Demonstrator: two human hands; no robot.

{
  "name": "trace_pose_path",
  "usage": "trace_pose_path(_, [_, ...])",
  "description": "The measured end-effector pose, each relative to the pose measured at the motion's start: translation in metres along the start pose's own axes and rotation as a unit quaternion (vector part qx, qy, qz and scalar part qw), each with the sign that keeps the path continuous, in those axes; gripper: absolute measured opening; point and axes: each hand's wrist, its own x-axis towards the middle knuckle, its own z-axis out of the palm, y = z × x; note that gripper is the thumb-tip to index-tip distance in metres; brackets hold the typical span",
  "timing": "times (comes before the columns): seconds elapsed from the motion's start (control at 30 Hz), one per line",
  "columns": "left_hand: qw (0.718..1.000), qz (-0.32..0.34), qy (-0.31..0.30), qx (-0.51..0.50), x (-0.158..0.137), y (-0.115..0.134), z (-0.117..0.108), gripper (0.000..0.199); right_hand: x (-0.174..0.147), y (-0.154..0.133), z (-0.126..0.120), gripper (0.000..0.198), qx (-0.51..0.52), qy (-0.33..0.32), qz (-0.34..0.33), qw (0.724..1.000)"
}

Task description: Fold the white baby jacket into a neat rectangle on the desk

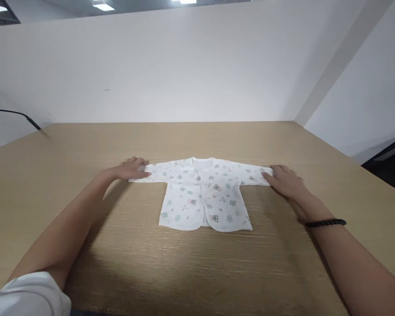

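Observation:
A small white baby jacket with a green and brown animal print lies flat on the wooden table, front side up. Its sleeves stretch out to both sides, and the two front edges meet at the middle and part near the rounded hem. My left hand is closed on the left cuff, thumb lying over the cloth. At the opposite cuff, my right hand grips the sleeve end with its thumb on top. The undersides of both cuffs are hidden by my fingers.
The light wooden table runs back to a white partition, with another white panel on the right. A thin black cable reaches over the table's far left corner. A dark object stands beyond the right edge.

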Motion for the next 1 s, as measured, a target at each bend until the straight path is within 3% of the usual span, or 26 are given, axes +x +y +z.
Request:
trace_pose_path(0.23, [0.993,0.037,-0.021,-0.112,-0.009,-0.014,-0.015,0.05,0.005,0.017,-0.021,0.017,0.053,-0.007,0.029,0.998])
trace_pose_path(0.33, [0.992,-0.025,-0.043,-0.117,-0.011,-0.014,-0.021,0.052,0.0,0.01,-0.024,0.013,0.046,0.026,0.049,0.997])
trace_pose_path(0.4, [0.993,-0.072,-0.007,-0.088,-0.009,-0.009,-0.021,0.06,0.0,0.0,-0.02,0.016,0.023,0.067,0.037,0.997])
trace_pose_path(0.47, [0.993,-0.072,0.059,-0.07,-0.004,0.004,-0.015,0.066,0.0,-0.013,-0.011,0.027,0.026,0.099,-0.011,0.995])
trace_pose_path(0.57, [0.989,0.013,0.122,-0.08,0.004,0.035,0.003,0.059,0.002,-0.034,0.005,0.039,0.078,0.086,-0.108,0.987])
trace_pose_path(0.7, [0.986,0.083,0.119,-0.088,0.006,0.068,0.026,0.039,-0.001,-0.051,0.014,0.04,0.11,0.049,-0.172,0.978])
trace_pose_path(0.9, [0.967,0.203,0.072,-0.138,-0.004,0.072,0.02,0.036,-0.009,-0.048,-0.004,0.029,0.17,0.003,-0.264,0.949])
trace_pose_path(1.0, [0.959,0.253,0.009,-0.13,-0.009,0.068,0.007,0.033,-0.011,-0.043,-0.02,0.021,0.191,-0.058,-0.282,0.938])
